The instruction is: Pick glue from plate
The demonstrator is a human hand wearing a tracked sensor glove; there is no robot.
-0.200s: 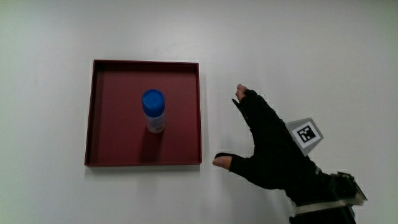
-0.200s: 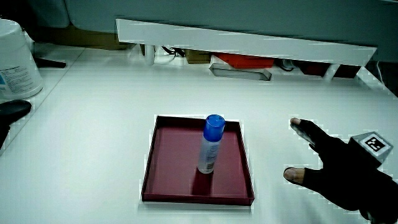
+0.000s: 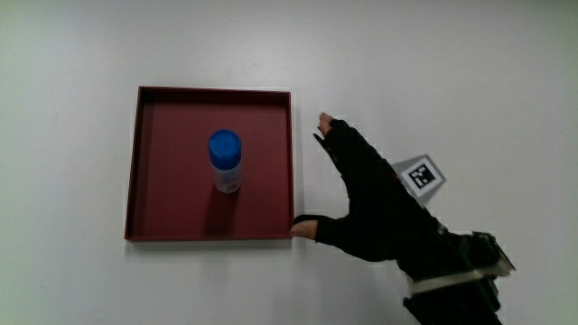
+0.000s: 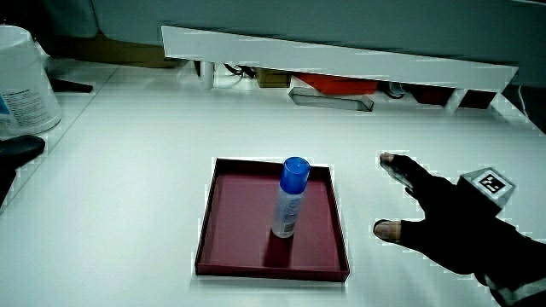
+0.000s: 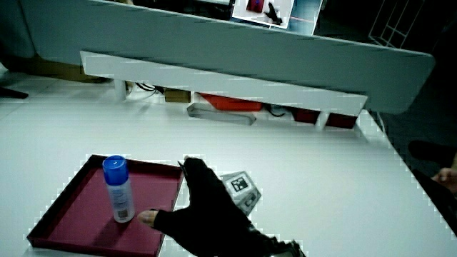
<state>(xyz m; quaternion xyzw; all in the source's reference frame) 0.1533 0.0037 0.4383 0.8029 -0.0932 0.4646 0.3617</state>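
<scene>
A glue stick (image 3: 225, 161) with a blue cap and white body stands upright in the middle of a dark red square plate (image 3: 153, 221); both side views show the glue stick (image 4: 290, 197) (image 5: 118, 188) standing on the plate (image 4: 235, 256) (image 5: 68, 214). The hand (image 3: 339, 185) in its black glove hovers over the table beside the plate, apart from the glue. Its fingers are spread, thumb tip (image 3: 305, 228) at the plate's near corner, and it holds nothing. The hand (image 4: 401, 196) (image 5: 178, 203) appears in both side views.
A white tub (image 4: 24, 81) stands near the table's edge, with a dark object (image 4: 17, 149) nearer to the person. A low white partition (image 4: 341, 60) (image 5: 221, 82) runs along the table, with red and grey items (image 4: 333, 89) under it.
The hand has moved toward the plate; its thumb now reaches the plate's near corner. The glue and plate have not moved.
</scene>
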